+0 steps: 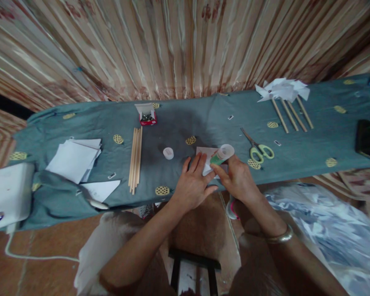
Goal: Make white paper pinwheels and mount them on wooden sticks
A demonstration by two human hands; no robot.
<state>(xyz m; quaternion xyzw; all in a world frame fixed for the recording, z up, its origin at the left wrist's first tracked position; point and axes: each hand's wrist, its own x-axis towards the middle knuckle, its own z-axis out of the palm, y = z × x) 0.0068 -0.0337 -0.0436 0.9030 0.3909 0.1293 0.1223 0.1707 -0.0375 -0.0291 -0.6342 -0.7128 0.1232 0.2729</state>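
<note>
My left hand lies flat with fingers stretched out on a small white paper square on the blue-grey cloth. My right hand is closed around a green glue stick, its tip down on the paper. The glue stick's white cap stands on the cloth to the left of the paper. Yellow-handled scissors lie just right of my right hand.
A bundle of wooden sticks, a stack of white paper squares and a paper triangle lie at left. A red box of pins sits at the back. Finished paper pinwheels on sticks lie at right, with a dark phone beyond.
</note>
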